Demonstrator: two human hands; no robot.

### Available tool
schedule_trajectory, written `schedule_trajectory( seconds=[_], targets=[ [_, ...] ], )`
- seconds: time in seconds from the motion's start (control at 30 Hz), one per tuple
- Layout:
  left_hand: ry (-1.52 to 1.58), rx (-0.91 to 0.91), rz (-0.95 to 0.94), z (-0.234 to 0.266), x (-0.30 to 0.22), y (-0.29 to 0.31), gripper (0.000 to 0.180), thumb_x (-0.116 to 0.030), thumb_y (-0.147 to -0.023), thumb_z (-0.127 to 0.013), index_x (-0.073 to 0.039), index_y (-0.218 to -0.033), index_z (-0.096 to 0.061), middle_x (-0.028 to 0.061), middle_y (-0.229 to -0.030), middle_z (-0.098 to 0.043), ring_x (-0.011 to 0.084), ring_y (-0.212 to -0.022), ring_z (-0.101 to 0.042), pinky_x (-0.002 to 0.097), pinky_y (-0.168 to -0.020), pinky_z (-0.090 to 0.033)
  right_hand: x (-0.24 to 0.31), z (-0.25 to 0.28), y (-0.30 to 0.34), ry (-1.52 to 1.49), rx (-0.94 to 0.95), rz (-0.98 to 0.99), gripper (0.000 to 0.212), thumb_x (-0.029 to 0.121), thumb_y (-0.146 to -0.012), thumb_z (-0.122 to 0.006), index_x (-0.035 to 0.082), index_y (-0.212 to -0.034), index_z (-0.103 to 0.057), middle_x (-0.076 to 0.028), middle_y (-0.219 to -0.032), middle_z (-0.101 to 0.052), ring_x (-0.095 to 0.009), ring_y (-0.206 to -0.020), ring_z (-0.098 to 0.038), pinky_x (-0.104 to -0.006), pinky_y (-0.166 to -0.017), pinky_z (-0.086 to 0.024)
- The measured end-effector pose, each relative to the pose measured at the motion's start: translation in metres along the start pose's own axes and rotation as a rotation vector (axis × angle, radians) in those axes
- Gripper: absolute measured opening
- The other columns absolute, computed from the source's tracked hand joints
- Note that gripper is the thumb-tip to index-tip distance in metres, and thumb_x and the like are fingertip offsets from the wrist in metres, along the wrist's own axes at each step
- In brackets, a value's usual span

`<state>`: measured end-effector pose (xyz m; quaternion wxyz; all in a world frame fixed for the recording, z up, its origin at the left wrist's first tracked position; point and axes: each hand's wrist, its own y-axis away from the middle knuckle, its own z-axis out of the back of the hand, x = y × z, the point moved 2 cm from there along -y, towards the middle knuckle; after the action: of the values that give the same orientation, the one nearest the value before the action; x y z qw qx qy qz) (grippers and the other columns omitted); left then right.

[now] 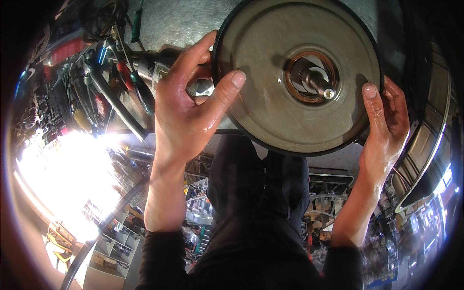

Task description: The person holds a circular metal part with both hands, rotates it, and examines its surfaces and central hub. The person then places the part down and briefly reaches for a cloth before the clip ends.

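Note:
A large round grey-brown disc (261,58) with a black rim faces me over the bench. A splined metal shaft (316,83) stands in its central hole, inside a copper-coloured ring (291,77). At the disc's left edge is my left hand (181,106), its thumb over the face and its fingers around the rim. My right hand (384,118) grips the lower right edge the same way, thumb in front and fingers partly hidden behind. Both hands look wet or oily. What lies behind the disc is hidden.
The metal bench top (166,21) carries a green-handled screwdriver (137,24), a long metal bar (113,96) and several jumbled hand tools on the left. Shelves with parts (107,263) stand lower left, near a strong glare. A curved dark panel (427,140) is at the right.

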<state>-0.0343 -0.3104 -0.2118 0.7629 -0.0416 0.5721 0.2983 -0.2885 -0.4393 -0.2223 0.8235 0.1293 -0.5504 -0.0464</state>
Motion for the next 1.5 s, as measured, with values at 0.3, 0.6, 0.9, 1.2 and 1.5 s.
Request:
schedule_trajectory(
  seconds=[0.3, 0.6, 0.9, 1.2, 1.5],
  targets=[
    [-0.027, -0.009, -0.025, -0.0013, 0.0048, -0.0002, 0.064, -0.019, -0.089, -0.084, 0.007, -0.141, -0.058, 0.0157, -0.106, -0.070, 0.0183, -0.096, -0.069, 0.0293, -0.084, -0.057, 0.0011, 0.0013, -0.0013, 0.019, 0.008, 0.017, 0.045, 0.026, -0.088, -0.087, -0.001, -0.120, -0.069, -0.006, -0.100, -0.073, -0.011, -0.093, -0.065, -0.0238, -0.089, -0.048],
    [-0.022, 0.004, 0.004, -0.0015, 0.0020, 0.0002, 0.066, -0.018, -0.089, -0.083, 0.008, -0.143, -0.055, 0.0181, -0.111, -0.069, 0.0198, -0.099, -0.068, 0.0277, -0.078, -0.061, -0.0014, 0.0028, -0.0030, 0.011, 0.020, 0.024, 0.051, 0.030, -0.086, -0.088, -0.002, -0.121, -0.069, -0.006, -0.101, -0.072, -0.012, -0.093, -0.065, -0.0246, -0.089, -0.049],
    [-0.029, 0.021, -0.010, -0.0012, 0.0020, -0.0002, 0.065, -0.016, -0.091, -0.081, 0.007, -0.145, -0.053, 0.0180, -0.115, -0.069, 0.0205, -0.105, -0.068, 0.0277, -0.077, -0.062, 0.0023, 0.0028, -0.0027, -0.002, 0.039, 0.022, 0.049, 0.026, -0.088, -0.087, -0.003, -0.122, -0.067, -0.006, -0.101, -0.071, -0.011, -0.091, -0.064, -0.0228, -0.085, -0.048],
    [-0.017, 0.055, -0.004, -0.0003, 0.0034, -0.0007, 0.065, -0.013, -0.092, -0.080, 0.004, -0.148, -0.050, 0.0168, -0.120, -0.068, 0.0211, -0.106, -0.068, 0.0291, -0.078, -0.064, -0.0015, 0.0057, -0.0036, -0.044, 0.045, -0.001, 0.049, 0.021, -0.087, -0.087, -0.005, -0.123, -0.066, -0.003, -0.099, -0.068, -0.008, -0.087, -0.059, -0.0206, -0.080, -0.046],
    [0.002, 0.065, 0.051, 0.0004, 0.0021, 0.0004, 0.067, -0.015, -0.092, -0.080, 0.005, -0.149, -0.049, 0.0176, -0.125, -0.067, 0.0222, -0.108, -0.069, 0.0290, -0.078, -0.066, -0.0014, 0.0053, -0.0046, -0.051, 0.057, 0.011, 0.048, 0.016, -0.086, -0.087, -0.005, -0.123, -0.065, -0.004, -0.101, -0.066, -0.009, -0.089, -0.059, -0.0212, -0.079, -0.046]
  ],
)
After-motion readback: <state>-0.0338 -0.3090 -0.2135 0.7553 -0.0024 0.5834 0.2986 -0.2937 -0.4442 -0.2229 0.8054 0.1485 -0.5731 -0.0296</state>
